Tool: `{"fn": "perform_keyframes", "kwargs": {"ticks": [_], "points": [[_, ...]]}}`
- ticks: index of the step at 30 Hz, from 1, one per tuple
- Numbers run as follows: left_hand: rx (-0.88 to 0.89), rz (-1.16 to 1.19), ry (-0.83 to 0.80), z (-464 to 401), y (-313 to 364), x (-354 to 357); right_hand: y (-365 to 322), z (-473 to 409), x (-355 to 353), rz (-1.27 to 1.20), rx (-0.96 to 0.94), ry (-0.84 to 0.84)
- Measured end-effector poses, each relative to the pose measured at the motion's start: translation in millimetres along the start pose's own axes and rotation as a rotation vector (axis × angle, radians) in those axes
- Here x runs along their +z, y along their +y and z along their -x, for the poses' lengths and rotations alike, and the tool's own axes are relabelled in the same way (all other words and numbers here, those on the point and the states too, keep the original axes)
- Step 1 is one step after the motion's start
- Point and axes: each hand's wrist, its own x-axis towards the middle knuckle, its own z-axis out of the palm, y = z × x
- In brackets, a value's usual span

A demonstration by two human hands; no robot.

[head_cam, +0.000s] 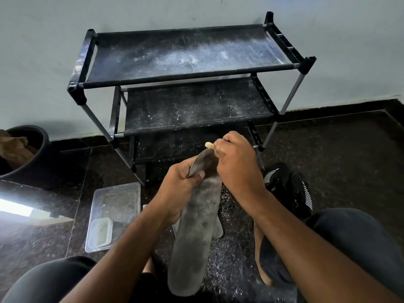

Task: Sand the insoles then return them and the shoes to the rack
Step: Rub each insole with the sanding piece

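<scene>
Left hand [181, 186] around insole [196, 226]

left hand [179, 182]: fingers curled, gripping | right hand [237, 162]: fingers pinching

The scene is dim and cool, lit mostly from the left, where a blown-out glare patch [15, 208] streaks the dark floor [338, 149] well left of the fingers [197, 174]. Wide-angle distortion bends the wall line and rack [188, 68] beyond the fingers. Focus is soft and smeared throughout.
</scene>
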Motion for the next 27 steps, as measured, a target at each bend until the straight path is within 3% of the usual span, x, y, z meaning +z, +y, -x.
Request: {"fn": "perform_keyframes", "kwargs": {"ticks": [2, 5, 8, 13, 18, 20, 24, 27], "points": [[-0.027, 0.014, 0.015, 0, 0, -3, 1, -2, -6, -0.084, 0.084, 0.035], [-0.030, 0.037, 0.023, -2, -1, -4, -19, 7, -10, -0.158, -0.073, 0.060], [-0.011, -0.022, 0.013, -5, -1, -3, -24, 17, 0, -0.046, -0.195, 0.014], [0.011, -0.060, -0.014, -6, -2, -5, -15, 9, 4, -0.018, -0.079, 0.035], [-0.019, 0.034, -0.012, -4, -2, -6, -10, -2, -14, -0.204, 0.236, 0.095], [-0.055, 0.151, 0.020, -5, 1, -9, -16, 1, -18, -0.254, 0.172, 0.116], [-0.086, 0.261, -0.007, -9, 4, -14, -24, 16, 1, -0.231, -0.014, -0.063], [-0.101, 0.298, -0.139, -7, 3, -13, -18, 8, 2, -0.236, 0.097, -0.012]]}}
